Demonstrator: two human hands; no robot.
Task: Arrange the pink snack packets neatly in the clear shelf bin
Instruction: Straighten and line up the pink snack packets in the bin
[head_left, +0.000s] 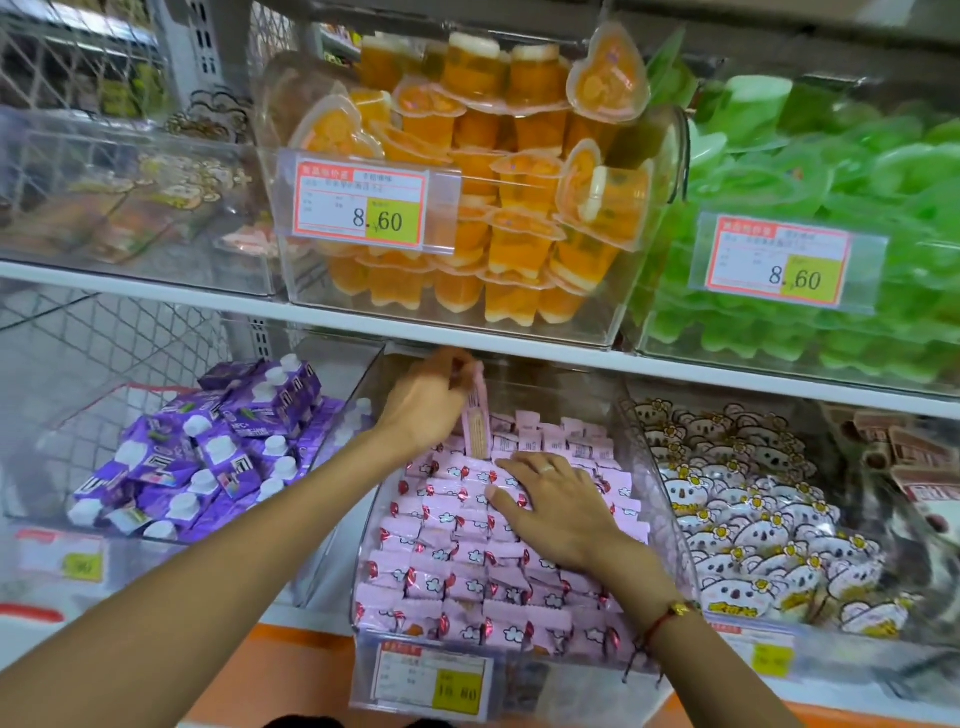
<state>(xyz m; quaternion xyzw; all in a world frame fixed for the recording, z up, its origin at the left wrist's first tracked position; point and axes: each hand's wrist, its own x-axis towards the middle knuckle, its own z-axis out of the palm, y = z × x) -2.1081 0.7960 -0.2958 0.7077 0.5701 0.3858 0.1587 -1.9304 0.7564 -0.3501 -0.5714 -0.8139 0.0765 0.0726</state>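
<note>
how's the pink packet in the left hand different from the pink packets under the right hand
The single pink snack packet stands upright, lifted at the back of the clear plastic shelf bin; the rows of pink snack packets lie packed flat. The left hand pinches the single one, while the right hand rests open on the rows. Both share pink wrapping.

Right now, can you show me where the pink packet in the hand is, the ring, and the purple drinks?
pink packet (476, 431), head view, its lower half below the left hand's fingers
ring (545, 468), head view, on a right-hand finger
purple drinks (208, 457), head view, middle of the pile
</note>
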